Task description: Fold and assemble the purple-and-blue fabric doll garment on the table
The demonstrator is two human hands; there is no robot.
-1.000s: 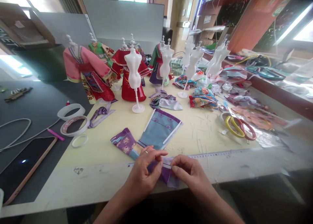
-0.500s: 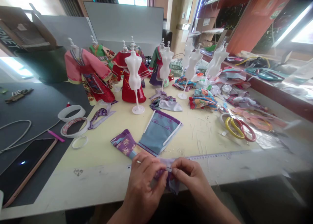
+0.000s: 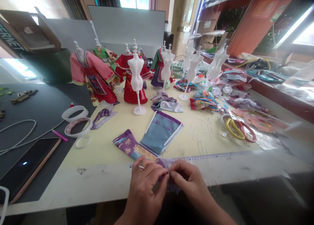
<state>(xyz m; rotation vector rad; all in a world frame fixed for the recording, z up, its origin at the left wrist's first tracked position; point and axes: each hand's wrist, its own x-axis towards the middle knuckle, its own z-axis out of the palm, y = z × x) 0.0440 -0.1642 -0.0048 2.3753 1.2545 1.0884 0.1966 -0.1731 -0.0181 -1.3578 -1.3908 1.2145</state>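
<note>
At the table's front edge my left hand pinches a piece of purple fabric between thumb and forefinger; a ring shows on one finger. Close against it, my right hand is closed at the same spot, thumb and forefinger pressed together. Whatever its fingertips hold is too small to make out. Part of the fabric hangs below the fingers, mostly hidden by them. Just beyond lies a blue fabric panel with purple borders and white strips along its sides. Beside it is a folded purple floral piece.
A ruler lies right of my hands. Yellow-and-red-handled scissors rest farther right. Tape rolls, a pink pen and a phone are at left. Behind stand bare white mannequins and dressed ones, with fabric heaps.
The view has shifted slightly. My right fingertips have come closer to my left ones, and the thin line between them no longer shows. The loose fabric below my fingers is less visible.
</note>
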